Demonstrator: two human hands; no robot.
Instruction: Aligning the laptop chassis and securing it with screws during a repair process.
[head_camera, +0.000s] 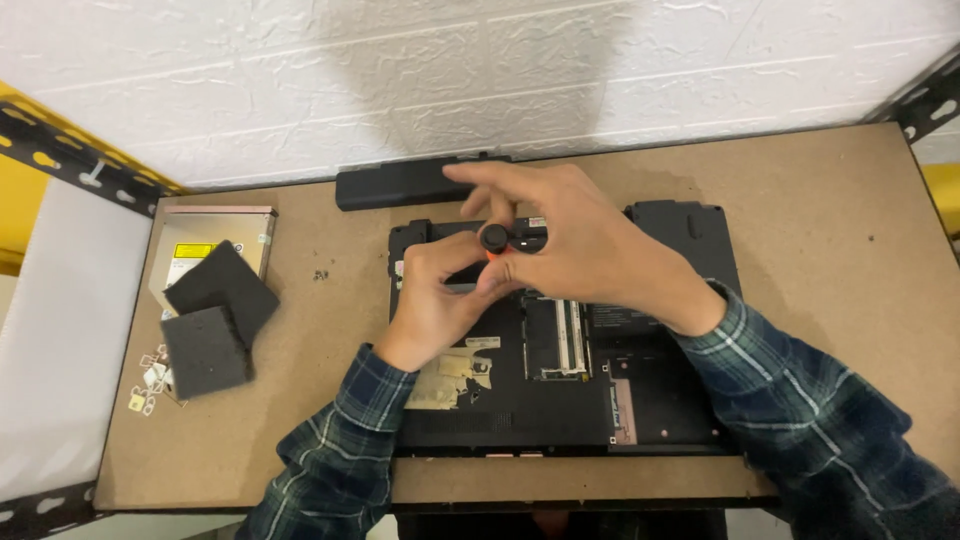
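Observation:
A black laptop (660, 390) lies upside down on the brown table (830, 250), its bottom covers off and the inner boards showing. Both hands work over its upper middle part. My right hand (590, 245) grips a screwdriver (495, 240) with a black cap and orange shaft, standing upright on the laptop. My left hand (435, 300) rests beside the shaft, fingers curled against its lower part. A long black battery (400, 185) lies just behind the laptop, along the wall.
At the table's left lies a silver optical drive (215, 235) with two black foam blocks (215, 310) on and beside it. Small loose bits (150, 385) sit near the left edge, and tiny screws (320, 274) lie between drive and laptop. A white wall stands behind.

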